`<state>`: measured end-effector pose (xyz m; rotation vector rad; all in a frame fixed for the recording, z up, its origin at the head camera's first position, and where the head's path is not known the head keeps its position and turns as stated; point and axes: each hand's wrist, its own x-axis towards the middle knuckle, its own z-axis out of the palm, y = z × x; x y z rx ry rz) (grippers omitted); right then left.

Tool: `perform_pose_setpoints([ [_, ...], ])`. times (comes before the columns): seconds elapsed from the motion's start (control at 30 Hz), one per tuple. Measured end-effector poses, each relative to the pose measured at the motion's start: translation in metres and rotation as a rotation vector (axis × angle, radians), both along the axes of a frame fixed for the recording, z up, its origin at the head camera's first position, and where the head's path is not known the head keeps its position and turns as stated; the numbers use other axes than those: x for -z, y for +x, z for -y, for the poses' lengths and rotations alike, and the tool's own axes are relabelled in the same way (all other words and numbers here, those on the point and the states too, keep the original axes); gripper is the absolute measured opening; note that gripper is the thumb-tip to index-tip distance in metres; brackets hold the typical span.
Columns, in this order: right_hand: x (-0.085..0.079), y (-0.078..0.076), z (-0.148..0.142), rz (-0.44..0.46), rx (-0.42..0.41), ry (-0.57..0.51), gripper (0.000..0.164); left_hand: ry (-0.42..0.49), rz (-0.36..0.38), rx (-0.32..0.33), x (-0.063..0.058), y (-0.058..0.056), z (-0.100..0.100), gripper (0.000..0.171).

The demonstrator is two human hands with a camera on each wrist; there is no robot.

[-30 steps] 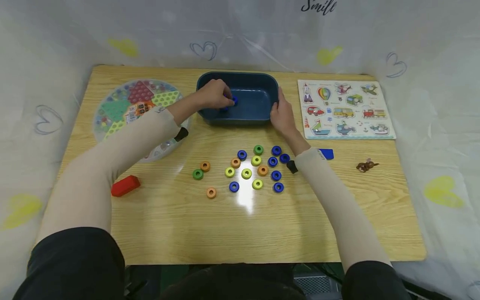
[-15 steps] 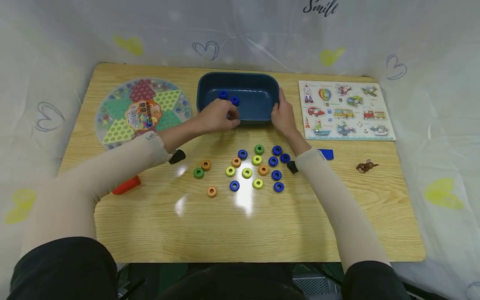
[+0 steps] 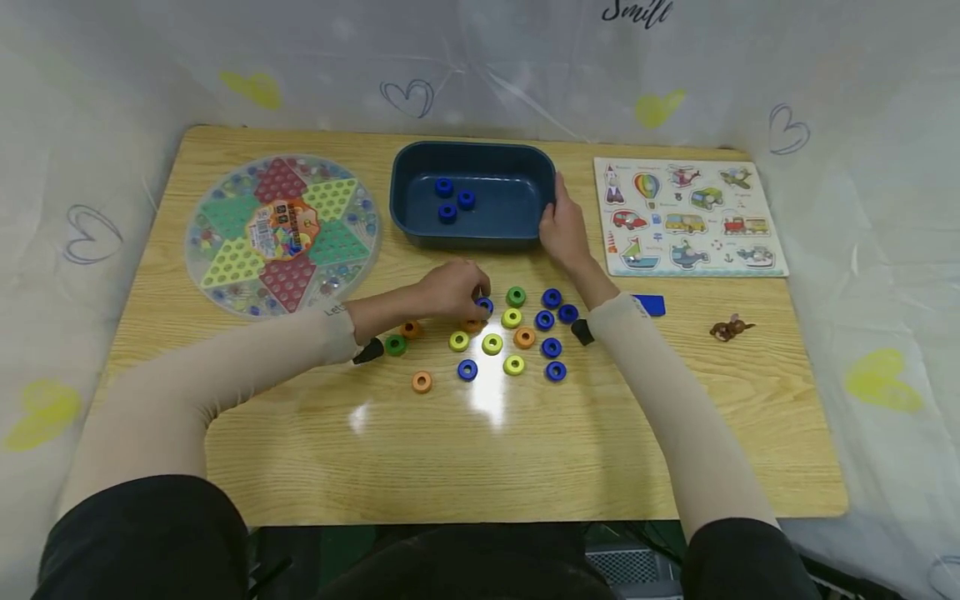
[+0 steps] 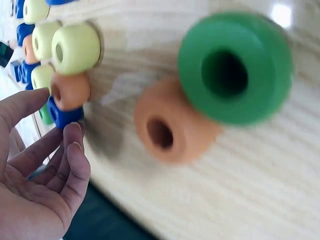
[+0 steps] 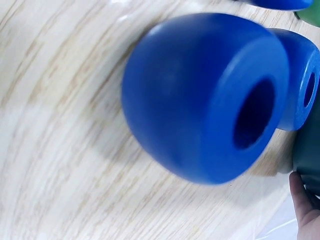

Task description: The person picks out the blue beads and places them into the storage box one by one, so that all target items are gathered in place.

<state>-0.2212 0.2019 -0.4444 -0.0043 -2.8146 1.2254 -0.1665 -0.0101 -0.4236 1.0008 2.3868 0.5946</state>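
Note:
My left hand (image 3: 453, 292) reaches down to a blue ring (image 3: 485, 305), thumb and fingertips on either side of it. In the left wrist view, this blue ring (image 4: 64, 114) sits between the thumb and fingers, right beside an orange ring (image 4: 71, 91). My right hand (image 3: 566, 229) grips the right end of a dark blue rectangular basin (image 3: 472, 243); the right wrist view shows only some fingers (image 5: 300, 197) at the basin's wall. Three blue rings (image 3: 447, 212) lie inside the basin. Several yellow rings (image 3: 492, 344) and blue rings (image 3: 551, 347) lie near the left hand.
A round Chinese checkers board (image 3: 283, 233) lies at the left, a vehicle picture puzzle board (image 3: 690, 218) at the right. Near the right forearm are a blue block (image 3: 649, 305) and a small brown animal figure (image 3: 730, 328). Green (image 3: 395, 344) and orange rings (image 3: 422, 382) lie left of centre.
My left hand has let go of a blue ring in the basin and moved out, toward the front, to another blue ring on the table. The right hand stays at the basin.

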Motion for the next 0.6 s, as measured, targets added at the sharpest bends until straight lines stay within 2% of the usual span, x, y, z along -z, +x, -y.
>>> perform_pose_setpoints([
  [0.13, 0.002, 0.0, 0.0, -0.002, 0.003, 0.005, 0.053, 0.01, 0.002, -0.005, 0.008, 0.005, -0.003, 0.011],
  [0.3, 0.002, 0.0, -0.001, -0.005, 0.007, 0.005, 0.053, 0.011, 0.004, -0.023, 0.009, 0.008, -0.003, 0.008],
  [0.47, 0.002, -0.001, -0.002, -0.008, 0.006, 0.008, 0.052, -0.008, 0.0, -0.044, -0.001, 0.007, -0.002, 0.01],
  [0.6, 0.002, -0.001, -0.003, -0.007, 0.007, 0.011, 0.053, 0.013, -0.037, -0.061, -0.017, -0.002, -0.001, 0.019],
])
